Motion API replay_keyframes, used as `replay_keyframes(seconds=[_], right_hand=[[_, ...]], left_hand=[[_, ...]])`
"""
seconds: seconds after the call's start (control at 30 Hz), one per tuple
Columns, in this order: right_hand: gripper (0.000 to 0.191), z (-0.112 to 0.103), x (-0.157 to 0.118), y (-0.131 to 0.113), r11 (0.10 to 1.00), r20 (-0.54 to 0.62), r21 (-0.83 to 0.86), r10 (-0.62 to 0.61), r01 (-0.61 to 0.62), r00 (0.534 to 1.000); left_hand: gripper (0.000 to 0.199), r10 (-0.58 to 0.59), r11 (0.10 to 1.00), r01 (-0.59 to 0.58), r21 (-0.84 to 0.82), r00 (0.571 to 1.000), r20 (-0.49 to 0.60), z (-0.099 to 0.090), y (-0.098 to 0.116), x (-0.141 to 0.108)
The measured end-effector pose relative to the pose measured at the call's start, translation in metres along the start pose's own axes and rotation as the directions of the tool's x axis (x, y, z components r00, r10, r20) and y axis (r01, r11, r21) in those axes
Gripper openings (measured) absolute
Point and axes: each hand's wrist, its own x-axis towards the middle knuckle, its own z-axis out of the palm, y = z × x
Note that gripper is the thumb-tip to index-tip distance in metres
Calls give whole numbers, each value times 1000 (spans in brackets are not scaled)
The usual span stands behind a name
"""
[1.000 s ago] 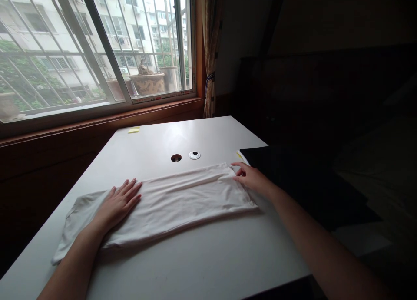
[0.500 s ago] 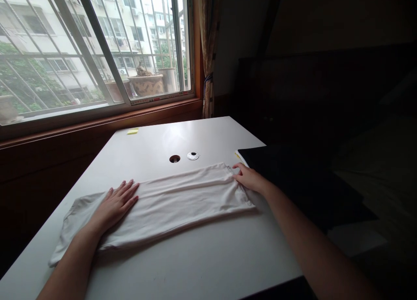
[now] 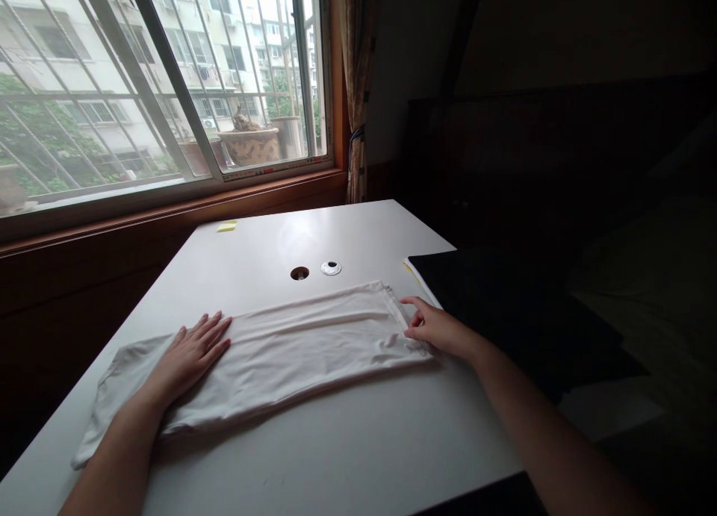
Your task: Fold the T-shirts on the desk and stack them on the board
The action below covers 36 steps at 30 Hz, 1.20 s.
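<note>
A white folded garment [image 3: 314, 344] lies as a long strip across the white table [image 3: 358, 441], with small wrinkles near its right end. My left hand [image 3: 193, 352] rests flat on its left part, fingers spread. At the right end, my right hand [image 3: 440, 329] touches the hem, with thumb and fingertips closed on the fabric edge and the index finger stretched forward.
Behind the garment are a round hole [image 3: 299, 273] and a silver-rimmed hole [image 3: 331, 268] in the tabletop. A yellow note [image 3: 227, 225] sits at the back left edge. Dark cloth [image 3: 504, 307] overlaps the right edge. A barred window and a curtain [image 3: 356, 90] stand beyond.
My right hand has moved toward me along the hem, which now lies straighter. My left hand and the garment have shifted slightly left.
</note>
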Motion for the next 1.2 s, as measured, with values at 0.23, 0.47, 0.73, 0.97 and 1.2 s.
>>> replay_keyframes(seconds=[0.23, 0.47, 0.73, 0.97, 1.2], right_hand=[[66, -10, 2, 2, 995, -26, -99, 15, -17, 1000], [70, -6, 9, -4, 992, -52, -126, 11, -17, 999], [77, -10, -7, -2, 994, 65, 89, 64, -70, 996], [80, -11, -29, 0, 982, 129, 178, 35, -58, 991], [62, -12, -34, 3, 980, 42, 200, -3, -6, 999]], left_hand=[[60, 72, 997, -72, -24, 997, -11, -5, -6, -3], [53, 238, 971, -240, -13, 967, -93, -25, 25, -15], [52, 360, 931, -362, -44, 932, -47, -26, 66, -11], [56, 273, 960, -272, -61, 962, 13, -12, 36, -16], [57, 245, 969, -245, -42, 969, 4, -8, 29, -15]])
